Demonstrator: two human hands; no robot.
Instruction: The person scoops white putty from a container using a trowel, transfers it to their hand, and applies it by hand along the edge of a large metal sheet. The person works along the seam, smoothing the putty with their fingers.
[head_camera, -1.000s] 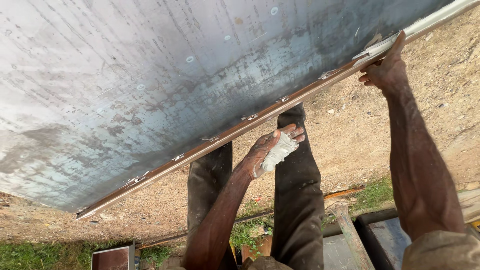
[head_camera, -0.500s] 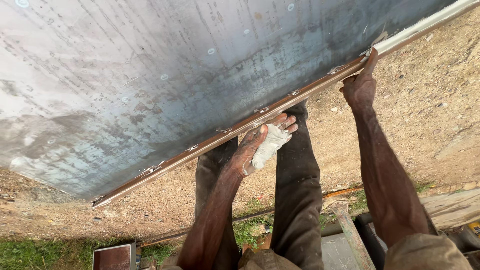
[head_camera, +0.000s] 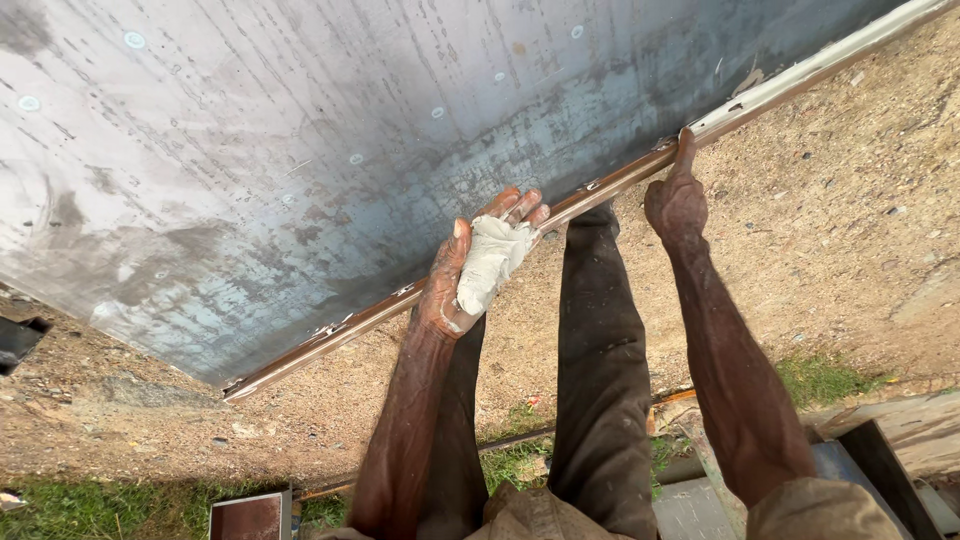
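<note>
A large grey metal sheet (head_camera: 300, 150) fills the upper left, with a brown and white frame strip (head_camera: 620, 183) along its lower edge. My left hand (head_camera: 470, 270) is palm up just under that edge, cupping a lump of pale grey putty (head_camera: 492, 262). My right hand (head_camera: 677, 198) has one finger stretched out, its tip pressed on the frame strip where the brown part meets the white part. My legs in dark trousers (head_camera: 600, 350) stand below the sheet.
Sandy gravel ground (head_camera: 850, 230) lies under and to the right of the sheet. Grass patches (head_camera: 820, 378) show at the bottom. A small dark metal box (head_camera: 250, 515) sits bottom left, and grey metal frames (head_camera: 870, 450) lie bottom right.
The right hand has slid leftward along the frame strip. The left hand with the putty has risen closer to the sheet's edge.
</note>
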